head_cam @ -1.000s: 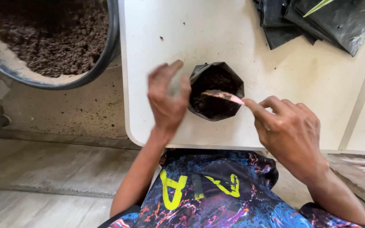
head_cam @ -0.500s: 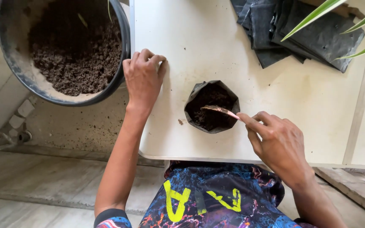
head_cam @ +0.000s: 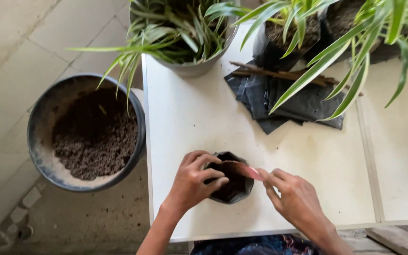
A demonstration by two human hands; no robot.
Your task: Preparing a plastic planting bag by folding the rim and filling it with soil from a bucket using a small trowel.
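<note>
Bag (head_cam: 232, 196): small, black, crinkled plastic, part filled with dark crumbly soil; stood on the white table (head_cam: 190, 118), between both hands.
Left hand (head_cam: 192, 182): fingers curled over the bag's near rim, clamped on it.
Right hand (head_cam: 296, 200): fingers pinched together on a thin reddish stick (head_cam: 242, 169), its tip laid over the soil.
Tub (head_cam: 88, 134): round, grey, holding coarse soil; set left of the left hand, off the table.
Beyond the hands: flat black bags (head_cam: 284, 101), stacked; leafy green plants (head_cam: 190, 28) overhanging.
</note>
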